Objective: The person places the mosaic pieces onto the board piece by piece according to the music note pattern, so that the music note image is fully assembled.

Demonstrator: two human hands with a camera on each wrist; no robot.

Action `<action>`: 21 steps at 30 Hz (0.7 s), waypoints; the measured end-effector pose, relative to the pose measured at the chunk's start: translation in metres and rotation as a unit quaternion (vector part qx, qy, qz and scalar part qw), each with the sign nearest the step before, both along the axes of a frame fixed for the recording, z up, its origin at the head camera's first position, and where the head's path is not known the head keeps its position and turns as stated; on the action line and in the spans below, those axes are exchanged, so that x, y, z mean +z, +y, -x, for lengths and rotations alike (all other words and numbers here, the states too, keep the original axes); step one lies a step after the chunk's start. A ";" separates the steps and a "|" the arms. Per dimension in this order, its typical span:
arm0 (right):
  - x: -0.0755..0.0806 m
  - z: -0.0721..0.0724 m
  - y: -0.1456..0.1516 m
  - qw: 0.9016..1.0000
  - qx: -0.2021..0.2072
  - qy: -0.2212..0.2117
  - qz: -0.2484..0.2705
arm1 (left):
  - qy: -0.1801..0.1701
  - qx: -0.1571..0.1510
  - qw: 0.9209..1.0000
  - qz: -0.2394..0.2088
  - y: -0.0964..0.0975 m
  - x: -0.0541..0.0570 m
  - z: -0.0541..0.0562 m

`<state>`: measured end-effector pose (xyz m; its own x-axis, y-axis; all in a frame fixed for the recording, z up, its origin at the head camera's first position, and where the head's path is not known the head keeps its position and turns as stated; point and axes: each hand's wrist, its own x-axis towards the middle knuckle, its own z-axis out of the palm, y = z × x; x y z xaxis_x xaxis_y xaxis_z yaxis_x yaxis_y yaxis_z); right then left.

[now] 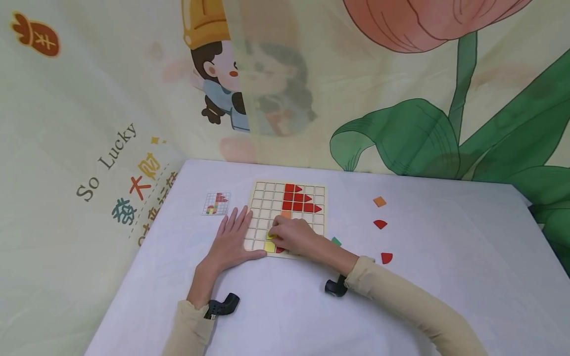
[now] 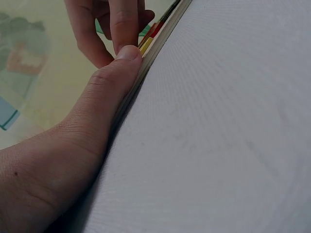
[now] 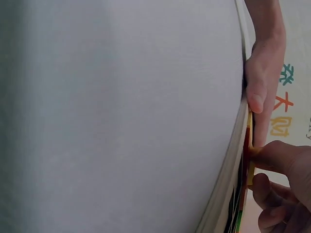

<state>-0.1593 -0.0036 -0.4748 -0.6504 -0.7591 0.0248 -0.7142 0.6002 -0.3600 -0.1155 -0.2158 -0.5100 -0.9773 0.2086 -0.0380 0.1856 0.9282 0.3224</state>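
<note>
A wooden grid board (image 1: pixel 262 202) lies on the white table. Red squares and triangles (image 1: pixel 297 206) fill cells at its upper right, with an orange piece (image 1: pixel 286 214) below them. My left hand (image 1: pixel 229 242) rests with spread, straight fingers along the board's left edge, its thumb at the near corner. Over the lower middle of the board, my right hand (image 1: pixel 296 235) pinches a yellow piece (image 3: pixel 251 172) between thumb and finger. Another yellow piece (image 1: pixel 269 246) and a red one (image 1: pixel 279 249) lie in the bottom row. The right hand hides part of the grid.
A small printed pattern card (image 1: pixel 216 203) lies left of the board. To the right are loose pieces: an orange square (image 1: pixel 379 201), two red quarter-rounds (image 1: pixel 386 258) and a green piece (image 1: pixel 336 241) near the right wrist. A patterned cloth (image 1: pixel 289 143) hangs behind the table.
</note>
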 end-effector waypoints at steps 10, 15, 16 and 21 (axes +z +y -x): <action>0.006 -0.006 0.011 1.000 0.014 0.021 -0.009 | 0.014 -0.004 1.000 -0.004 0.001 -0.003 0.001; 0.013 -0.013 0.042 0.999 -0.023 0.028 -0.003 | 0.009 -0.002 1.000 -0.002 0.003 -0.003 0.001; 0.014 -0.015 0.050 0.999 -0.030 0.029 -0.005 | 0.006 0.000 1.000 -0.005 0.003 -0.002 0.000; 0.009 -0.027 0.100 0.997 -0.058 0.049 -0.013 | 0.003 0.001 1.000 -0.008 0.002 0.000 0.000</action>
